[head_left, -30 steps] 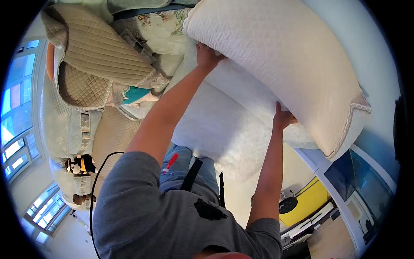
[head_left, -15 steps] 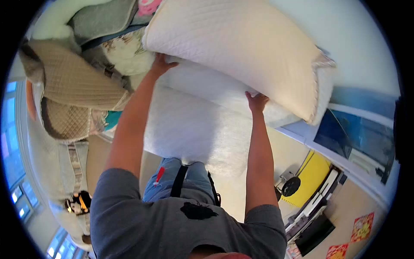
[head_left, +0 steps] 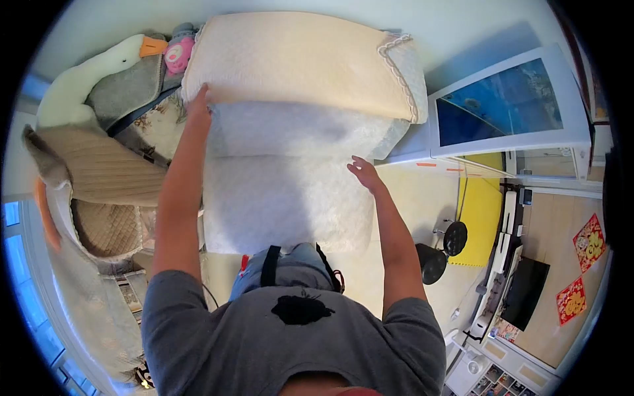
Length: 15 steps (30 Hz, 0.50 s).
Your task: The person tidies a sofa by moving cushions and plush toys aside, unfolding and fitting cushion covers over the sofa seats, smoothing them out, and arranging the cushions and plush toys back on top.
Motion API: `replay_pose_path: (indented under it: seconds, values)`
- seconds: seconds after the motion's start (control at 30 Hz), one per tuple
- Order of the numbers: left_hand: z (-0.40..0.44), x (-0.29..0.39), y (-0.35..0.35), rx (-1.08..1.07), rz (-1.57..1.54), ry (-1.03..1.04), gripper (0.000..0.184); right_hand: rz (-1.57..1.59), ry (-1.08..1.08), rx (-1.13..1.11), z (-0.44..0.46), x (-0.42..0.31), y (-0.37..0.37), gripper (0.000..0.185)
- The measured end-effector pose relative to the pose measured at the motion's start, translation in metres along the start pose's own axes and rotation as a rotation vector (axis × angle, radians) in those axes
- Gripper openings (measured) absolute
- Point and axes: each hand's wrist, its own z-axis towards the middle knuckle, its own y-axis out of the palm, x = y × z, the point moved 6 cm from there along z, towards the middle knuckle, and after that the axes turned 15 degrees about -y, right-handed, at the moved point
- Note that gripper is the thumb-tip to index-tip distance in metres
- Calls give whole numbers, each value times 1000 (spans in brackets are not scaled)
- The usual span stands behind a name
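Right hand [head_left: 364,174] loosely spread, empty; left hand [head_left: 200,100] at left edge of cover [head_left: 290,63], hold unclear. Cover probably soft, light, floppy; best gripped along trim [head_left: 397,79].

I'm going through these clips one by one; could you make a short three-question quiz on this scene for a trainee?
1. Short answer: Which bare hand is nearer the cream, quilted fabric cover with a scalloped edge?
2. True or false: The small pink plush toy is next to the orange beak of the large white goose-shaped plush.
3. Fill the gap: The flat rectangular floor mat near the round black stool tops is ___ in colour.

Key:
1. The left hand; the right hand is farther away, by the right edge of the white, fuzzy seat.
2. True.
3. Yellow.
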Motion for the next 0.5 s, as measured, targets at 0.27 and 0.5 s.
replay_pose_path:
  seconds: [0.27, 0.5]
  values:
    - [-70, 91, 4, -24, 457, 106, 79, 109, -47, 2, -75, -16, 19, 50]
    - [-59, 103, 25, -212, 733, 495, 60, 127, 86, -55, -126, 23, 32, 50]
